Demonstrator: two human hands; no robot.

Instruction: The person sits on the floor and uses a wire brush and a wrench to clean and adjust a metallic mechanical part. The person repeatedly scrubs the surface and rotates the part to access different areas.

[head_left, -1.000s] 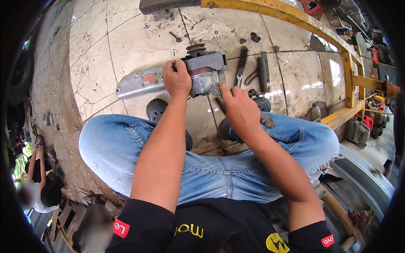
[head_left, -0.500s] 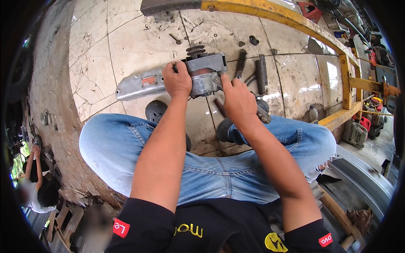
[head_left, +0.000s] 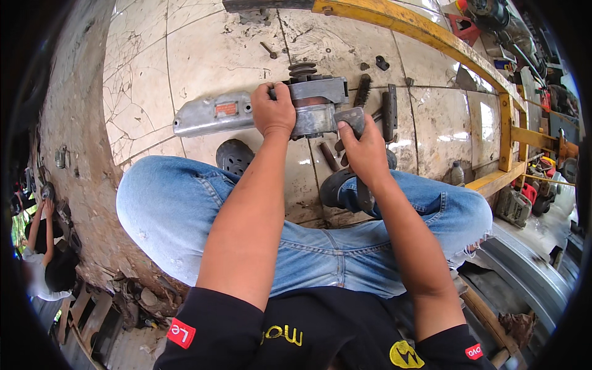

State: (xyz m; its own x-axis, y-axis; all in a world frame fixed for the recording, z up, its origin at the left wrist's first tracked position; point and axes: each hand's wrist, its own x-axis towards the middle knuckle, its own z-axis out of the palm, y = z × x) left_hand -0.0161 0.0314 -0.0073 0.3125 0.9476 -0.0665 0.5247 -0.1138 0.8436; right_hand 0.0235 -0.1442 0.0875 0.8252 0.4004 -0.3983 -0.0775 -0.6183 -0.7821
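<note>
A grey metal alternator (head_left: 316, 119) with a grooved pulley (head_left: 303, 69) at its far side lies on the tiled floor in front of me. My left hand (head_left: 274, 110) is closed over its left end, knuckles up. A long silver metal cover (head_left: 200, 117) with an orange label extends left from under that hand. My right hand (head_left: 366, 145) grips a grey, blunt-ended tool (head_left: 351, 119), its end against the alternator's right side. The fingers hide much of this tool, and I cannot make out its exact kind.
A wire brush (head_left: 362, 90) and a dark metal bar (head_left: 390, 112) lie right of the alternator. A bolt (head_left: 269, 50) lies beyond it. A yellow metal frame (head_left: 425, 34) spans the far right, near a plastic bottle (head_left: 457, 174). Another person (head_left: 46, 259) sits at far left.
My right hand has turned and shifted slightly right and nearer, bringing the tool's grey end into sight. My left hand stays on the alternator. The whole view has shifted a little.
</note>
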